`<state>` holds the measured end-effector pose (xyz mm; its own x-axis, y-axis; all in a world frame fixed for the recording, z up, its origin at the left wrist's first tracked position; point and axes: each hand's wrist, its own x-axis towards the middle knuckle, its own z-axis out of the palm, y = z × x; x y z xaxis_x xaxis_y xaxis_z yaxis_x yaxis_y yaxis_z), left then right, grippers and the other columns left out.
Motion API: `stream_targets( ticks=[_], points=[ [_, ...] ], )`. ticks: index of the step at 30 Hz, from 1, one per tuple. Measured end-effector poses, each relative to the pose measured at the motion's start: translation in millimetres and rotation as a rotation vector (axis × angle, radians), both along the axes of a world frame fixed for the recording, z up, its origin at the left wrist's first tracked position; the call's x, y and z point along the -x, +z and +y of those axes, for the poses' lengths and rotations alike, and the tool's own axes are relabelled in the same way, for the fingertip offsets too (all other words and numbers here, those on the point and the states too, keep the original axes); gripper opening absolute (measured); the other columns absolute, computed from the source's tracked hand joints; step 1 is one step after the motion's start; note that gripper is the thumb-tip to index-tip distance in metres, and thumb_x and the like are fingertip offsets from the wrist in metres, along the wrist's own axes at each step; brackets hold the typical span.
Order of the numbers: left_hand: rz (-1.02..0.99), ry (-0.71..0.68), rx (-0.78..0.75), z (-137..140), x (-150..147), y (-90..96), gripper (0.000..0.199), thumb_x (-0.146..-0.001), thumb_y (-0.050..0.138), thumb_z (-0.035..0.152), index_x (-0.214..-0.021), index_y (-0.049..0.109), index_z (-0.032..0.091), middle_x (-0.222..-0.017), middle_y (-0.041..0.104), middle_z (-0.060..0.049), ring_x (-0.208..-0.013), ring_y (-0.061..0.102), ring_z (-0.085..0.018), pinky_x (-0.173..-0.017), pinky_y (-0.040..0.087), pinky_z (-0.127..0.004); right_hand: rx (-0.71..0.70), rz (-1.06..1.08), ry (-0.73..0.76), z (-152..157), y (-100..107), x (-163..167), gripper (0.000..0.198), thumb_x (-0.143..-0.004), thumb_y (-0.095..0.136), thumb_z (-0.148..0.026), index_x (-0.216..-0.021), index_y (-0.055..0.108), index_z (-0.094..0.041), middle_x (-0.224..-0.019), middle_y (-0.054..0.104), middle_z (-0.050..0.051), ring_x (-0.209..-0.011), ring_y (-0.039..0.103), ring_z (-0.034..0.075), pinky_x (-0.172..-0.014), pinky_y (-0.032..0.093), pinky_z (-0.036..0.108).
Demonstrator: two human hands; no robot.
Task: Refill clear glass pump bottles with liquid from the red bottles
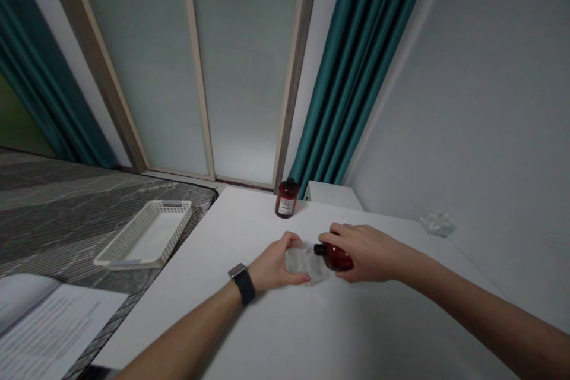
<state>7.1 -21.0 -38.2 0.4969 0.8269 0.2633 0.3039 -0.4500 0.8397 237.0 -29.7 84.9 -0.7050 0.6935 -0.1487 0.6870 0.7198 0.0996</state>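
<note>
My right hand [367,251] is closed around a dark red bottle [337,257], tipped on its side with its black neck pointing left. Facing that neck, my left hand [278,262] grips a clear plastic bag [303,261], thumb and fingers around its near end. The bag's right end lies beside the bottle's neck; whether they touch I cannot tell. A black watch is on my left wrist. Farther back on the white table [249,231] stands a second red bottle [286,199], upright, with a black cap and a white label.
Crumpled clear plastic [438,224] lies at the table's far right, by the wall. To the left, a white perforated basket [171,237] and an open book [66,326] rest on a dark grey striped surface. A white cabinet [333,195] stands behind the table, near the teal curtain [338,89].
</note>
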Motion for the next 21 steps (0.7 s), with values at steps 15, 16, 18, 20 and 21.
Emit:
stream_targets(
  ticks=[15,16,18,20,21],
  points=[
    [0.001,-0.023,-0.005,-0.5,0.7,1.9,0.061,-0.067,0.083,0.028,-0.113,0.043,0.021,-0.110,0.068,-0.009,-0.096,0.065,-0.025,-0.080,0.050,-0.036,0.011,-0.008,-0.002,-0.6,1.9,0.2,0.043,-0.077,0.064,-0.032,-0.117,0.053,-0.024,-0.105,0.061,0.009,-0.084,0.064,0.026,-0.067,0.042,0.033],
    [-0.001,-0.025,-0.005,-0.5,0.6,1.7,0.061,-0.067,0.083,0.028,-0.113,0.043,0.021,-0.110,0.067,-0.008,-0.095,0.065,-0.025,-0.080,0.050,-0.036,0.011,-0.008,-0.002,-0.7,1.9,0.3,0.043,-0.077,0.064,-0.032,-0.118,0.053,-0.024,-0.105,0.061,0.009,-0.084,0.064,0.026,-0.067,0.042,0.033],
    [-0.001,-0.027,-0.008,-0.4,0.4,1.0,0.061,-0.067,0.083,0.027,-0.113,0.043,0.021,-0.109,0.067,-0.008,-0.094,0.065,-0.024,-0.079,0.050,-0.036,0.009,-0.006,-0.003,-0.8,1.8,0.4,0.044,-0.077,0.064,-0.032,-0.118,0.053,-0.024,-0.105,0.061,0.009,-0.085,0.064,0.026,-0.067,0.042,0.033],
    [0.000,-0.024,-0.009,-0.1,0.2,-0.1,0.061,-0.067,0.083,0.027,-0.113,0.043,0.021,-0.109,0.067,-0.008,-0.093,0.065,-0.024,-0.079,0.050,-0.035,0.007,-0.007,-0.005,-0.7,1.6,0.6,0.044,-0.076,0.065,-0.032,-0.118,0.053,-0.024,-0.105,0.061,0.009,-0.084,0.064,0.026,-0.067,0.042,0.033],
    [0.001,-0.021,-0.010,0.1,0.0,-0.7,0.061,-0.067,0.083,0.027,-0.112,0.043,0.021,-0.108,0.068,-0.008,-0.093,0.065,-0.024,-0.079,0.050,-0.035,0.006,-0.008,-0.004,-0.6,1.5,0.7,0.043,-0.076,0.065,-0.032,-0.117,0.053,-0.024,-0.105,0.061,0.009,-0.084,0.064,0.026,-0.067,0.042,0.033]
  ],
)
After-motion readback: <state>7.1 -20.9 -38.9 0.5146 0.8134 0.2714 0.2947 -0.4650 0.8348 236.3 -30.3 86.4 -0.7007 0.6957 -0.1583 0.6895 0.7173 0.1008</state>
